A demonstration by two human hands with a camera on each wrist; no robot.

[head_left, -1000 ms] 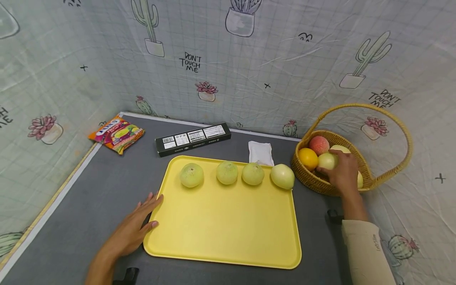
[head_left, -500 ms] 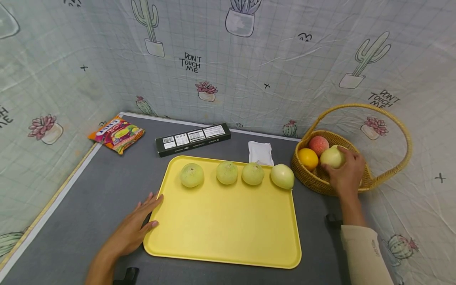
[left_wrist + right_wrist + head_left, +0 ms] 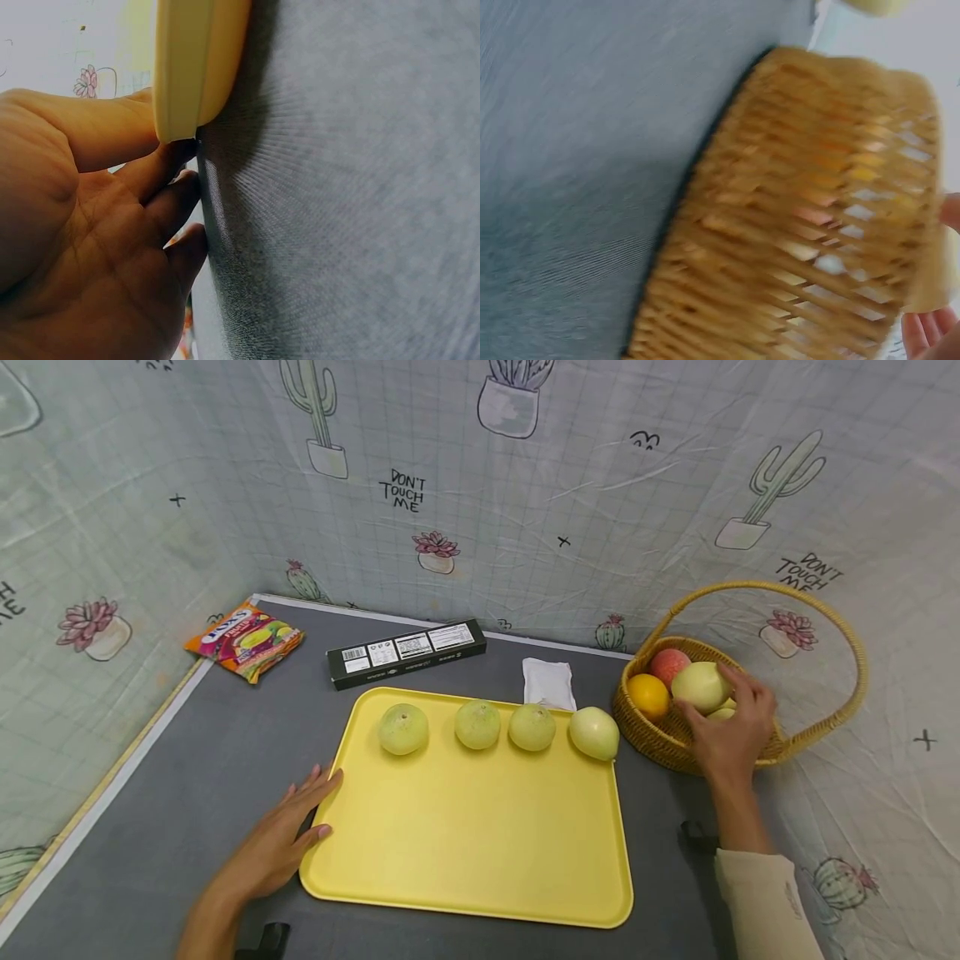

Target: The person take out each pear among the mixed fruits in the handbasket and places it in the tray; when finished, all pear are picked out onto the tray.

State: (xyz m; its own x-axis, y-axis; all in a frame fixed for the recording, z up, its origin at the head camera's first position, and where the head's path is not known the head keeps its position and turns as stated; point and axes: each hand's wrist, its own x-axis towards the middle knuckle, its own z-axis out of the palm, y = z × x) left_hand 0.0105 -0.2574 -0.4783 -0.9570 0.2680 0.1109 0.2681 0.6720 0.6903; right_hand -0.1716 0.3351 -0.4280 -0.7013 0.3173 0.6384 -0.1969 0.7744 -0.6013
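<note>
My right hand point(image 3: 731, 727) pinches a pale green round fruit point(image 3: 701, 687) between thumb and fingers, over the wicker basket point(image 3: 660, 752). In the right wrist view, fingertips point(image 3: 922, 334) and the fruit point(image 3: 932, 277) show past the rim of the basket point(image 3: 780, 225). My left hand point(image 3: 273, 843) rests with extended fingers at the left edge of the yellow tray point(image 3: 480, 860). In the left wrist view, the thumb point(image 3: 112, 135) lies against the tray rim point(image 3: 180, 75), the other fingers beside it near the grey tabletop. Several pale green fruits point(image 3: 477, 725) line the tray's far side.
A peach point(image 3: 670, 667), an orange point(image 3: 648, 695) and more pale fruit sit in the basket, under its tall arched handle point(image 3: 851, 635). Behind the tray lie a black box point(image 3: 408, 652) and a white packet point(image 3: 548, 683). An orange candy bag point(image 3: 247, 642) lies at the back left.
My right hand has lifted the pale green fruit up from among the others in the basket, shifting slightly right and uncovering pale fruit beneath. My left hand stays at the tray edge.
</note>
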